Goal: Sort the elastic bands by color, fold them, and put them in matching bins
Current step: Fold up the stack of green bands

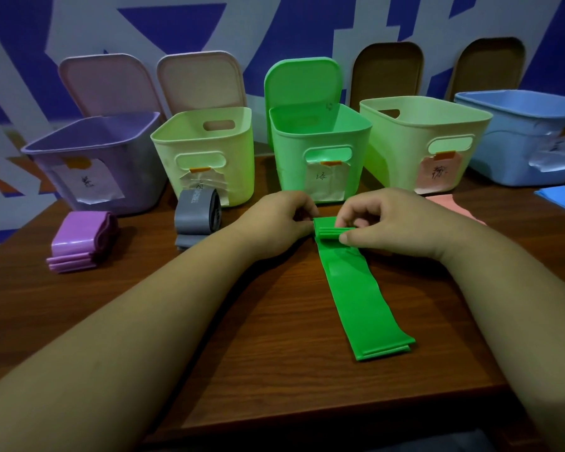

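My left hand [274,220] and right hand [382,220], fingers pinching folded far end of green band [356,295]; rest lies flat on surface [258,353], green bin [320,151] just beyond.

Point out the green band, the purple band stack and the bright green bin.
green band [359,298], head view: flat middle of its unrolled length
purple band stack [79,237], head view: top fold
bright green bin [289,166], head view: front wall

Table [242,337]: bins [294,151], purple bands [79,239], grey bands [190,216], green band [362,298], blue band [561,202], perhaps pink band [450,205].

Head view looks forward-down, close above table [274,321].
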Motion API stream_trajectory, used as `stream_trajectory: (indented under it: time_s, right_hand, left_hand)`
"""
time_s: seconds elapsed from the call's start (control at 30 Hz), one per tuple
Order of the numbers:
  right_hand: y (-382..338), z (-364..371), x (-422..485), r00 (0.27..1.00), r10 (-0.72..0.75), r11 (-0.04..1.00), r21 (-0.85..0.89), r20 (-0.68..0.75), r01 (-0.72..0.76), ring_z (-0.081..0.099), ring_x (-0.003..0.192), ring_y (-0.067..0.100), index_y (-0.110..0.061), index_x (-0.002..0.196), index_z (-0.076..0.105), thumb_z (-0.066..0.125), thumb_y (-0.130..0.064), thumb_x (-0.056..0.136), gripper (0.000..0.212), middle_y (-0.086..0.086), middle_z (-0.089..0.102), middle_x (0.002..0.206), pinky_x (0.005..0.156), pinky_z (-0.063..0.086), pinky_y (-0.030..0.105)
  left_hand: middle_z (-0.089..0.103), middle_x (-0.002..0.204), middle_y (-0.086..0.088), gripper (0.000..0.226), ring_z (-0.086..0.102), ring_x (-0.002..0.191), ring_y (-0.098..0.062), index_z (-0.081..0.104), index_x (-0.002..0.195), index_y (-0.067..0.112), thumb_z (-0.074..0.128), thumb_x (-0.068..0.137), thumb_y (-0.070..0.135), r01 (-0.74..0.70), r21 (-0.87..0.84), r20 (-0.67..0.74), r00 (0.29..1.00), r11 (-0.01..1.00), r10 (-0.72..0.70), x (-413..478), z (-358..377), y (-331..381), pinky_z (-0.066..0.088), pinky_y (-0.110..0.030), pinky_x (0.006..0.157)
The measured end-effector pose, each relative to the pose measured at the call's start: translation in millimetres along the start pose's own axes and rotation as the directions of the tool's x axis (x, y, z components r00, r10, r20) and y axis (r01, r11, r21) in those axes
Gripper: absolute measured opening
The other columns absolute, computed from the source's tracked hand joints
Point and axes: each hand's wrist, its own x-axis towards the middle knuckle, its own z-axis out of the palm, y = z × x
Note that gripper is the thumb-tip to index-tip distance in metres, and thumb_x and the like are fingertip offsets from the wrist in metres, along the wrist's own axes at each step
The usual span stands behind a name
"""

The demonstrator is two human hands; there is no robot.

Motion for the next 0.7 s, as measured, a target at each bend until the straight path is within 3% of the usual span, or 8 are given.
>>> stream_trajectory:
  time_s: [0.27,0.7]
  right_hand:
    - [1.6,-2.7,-0.9,0.999,-0.009,0.999,0.031,0.040,0.008,0.052,0.065,0.012,-0.033,0.095,0.079,0.080,-0.029,0.093,0.005,-0.006,0.054,0.071,0.065,0.046,0.037]
    - [2.4,-6.2,-3.1,0.980,-0.004,0.997,0.083,0.198,-0.012,0.053,0.067,0.015,-0.028,0.093,0.080,0.079,-0.021,0.095,0.007,-0.004,0.056,0.071,0.069,0.045,0.040]
  left_hand:
    - [0.062,0.113,0.010,0.027,0.059,0.103,-0.011,0.068,0.124,0.029,0.075,0.098,0.032,-0.102,0.134,0.045,0.994,0.986,0.097,0.2,-4.5,-3.3,0.052,-0.031,0.091]
    - [0.061,0.116,0.011,0.030,0.060,0.108,-0.010,0.068,0.127,0.028,0.074,0.098,0.032,-0.138,0.164,0.079,0.989,0.977,0.126,-1.4,-8.3,-5.5,0.052,-0.030,0.096]
